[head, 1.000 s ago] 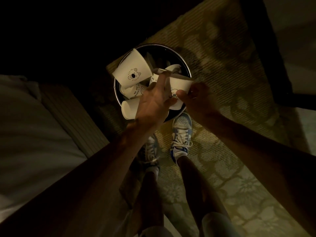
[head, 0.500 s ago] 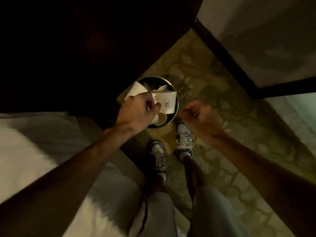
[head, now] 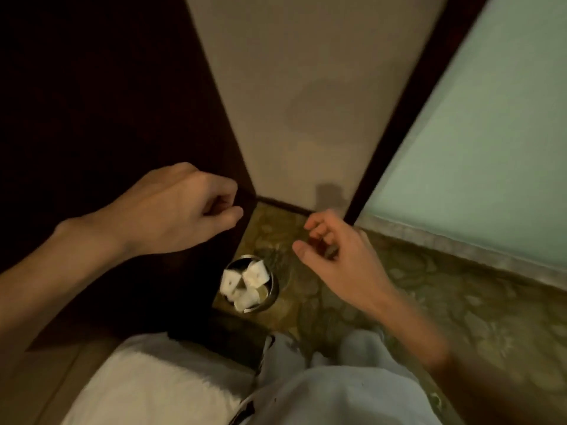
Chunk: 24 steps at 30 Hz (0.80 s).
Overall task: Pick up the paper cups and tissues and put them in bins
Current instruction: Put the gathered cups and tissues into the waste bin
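- Item inspected: paper cups (head: 257,273), white, each with a small printed mark on the side. At least three lie inside the bin (head: 274,286), tipped at odd angles and leaning on one another. None stands upright.
- Handling, as judged: the cups look very light and thin-walled. A firm squeeze would crush one, and a nudge could tip or roll it. The best hold is probably a light pinch at the rim, or fingers round the wall near the stiffer base.
- Fragility: of little consequence, because a dented cup is waste all the same.
- Container: the bin is small, round and metal with a shiny rim, and it stands on the patterned carpet (head: 429,302). The cups fill much of its opening and reach about rim level, so further items may sit proud or spill.
- Tissues: none can be made out in the bin. The view is blurred and the cups hide the bottom.
- Left hand (head: 184,210): raised well above the bin, to its left. The fingers are curled in with the thumb against the forefinger, and nothing is seen in it.
- Right hand (head: 340,256): raised well above the bin, to its right. The fingers are loosely bent and apart, and it is empty.
- Surroundings: a dark wooden panel (head: 92,118) stands just left of the bin, a white-covered bed (head: 153,378) lies nearer the person, and a pale wall (head: 291,87) rises beyond.
- Task standing, as judged: every cup in view is binned.
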Motion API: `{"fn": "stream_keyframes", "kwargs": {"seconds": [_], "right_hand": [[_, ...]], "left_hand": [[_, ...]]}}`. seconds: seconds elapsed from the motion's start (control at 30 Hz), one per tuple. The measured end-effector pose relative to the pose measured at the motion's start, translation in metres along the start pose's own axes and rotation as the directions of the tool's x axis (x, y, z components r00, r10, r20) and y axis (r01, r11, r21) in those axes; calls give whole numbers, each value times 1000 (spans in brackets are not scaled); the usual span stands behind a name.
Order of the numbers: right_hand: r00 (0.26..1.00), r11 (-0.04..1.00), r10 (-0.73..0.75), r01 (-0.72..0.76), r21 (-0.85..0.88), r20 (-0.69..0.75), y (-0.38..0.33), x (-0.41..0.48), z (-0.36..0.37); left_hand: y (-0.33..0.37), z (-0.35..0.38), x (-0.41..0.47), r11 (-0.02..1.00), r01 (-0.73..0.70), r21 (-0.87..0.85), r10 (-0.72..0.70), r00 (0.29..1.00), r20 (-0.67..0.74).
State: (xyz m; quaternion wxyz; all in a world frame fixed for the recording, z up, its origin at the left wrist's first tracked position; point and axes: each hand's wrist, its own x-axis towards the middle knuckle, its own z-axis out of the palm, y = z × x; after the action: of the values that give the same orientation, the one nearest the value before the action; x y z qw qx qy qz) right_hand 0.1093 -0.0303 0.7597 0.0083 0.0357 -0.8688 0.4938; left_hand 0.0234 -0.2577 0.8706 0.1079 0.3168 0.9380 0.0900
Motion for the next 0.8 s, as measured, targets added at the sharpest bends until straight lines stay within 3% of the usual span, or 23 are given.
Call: {"fn": "stream_keyframes", "kwargs": {"seconds": [0.17,0.33,0.53,0.6,0.8], "right_hand": [[966,999,-35,26,-39,-256,-6,-59,-109],[875,995,91,-95,17,-476,35,-136,-213],[699,961,219,-277,24,-681,100,-242,-323],[653,947,237,-319,22,-720,115,-266,-340],[398,835,430,-516,189,-810,164,-349,-387]], "left_hand": [[119,-56,43,941,-314,128,320,947,-26],[258,-39,105,842,-528,105,533,846,-17],[429,16,171,664,-733,151,737,675,33],[466,29,182,630,-770,100,770,636,49],[600,87,227,502,-857,-120,865,499,60]]}}
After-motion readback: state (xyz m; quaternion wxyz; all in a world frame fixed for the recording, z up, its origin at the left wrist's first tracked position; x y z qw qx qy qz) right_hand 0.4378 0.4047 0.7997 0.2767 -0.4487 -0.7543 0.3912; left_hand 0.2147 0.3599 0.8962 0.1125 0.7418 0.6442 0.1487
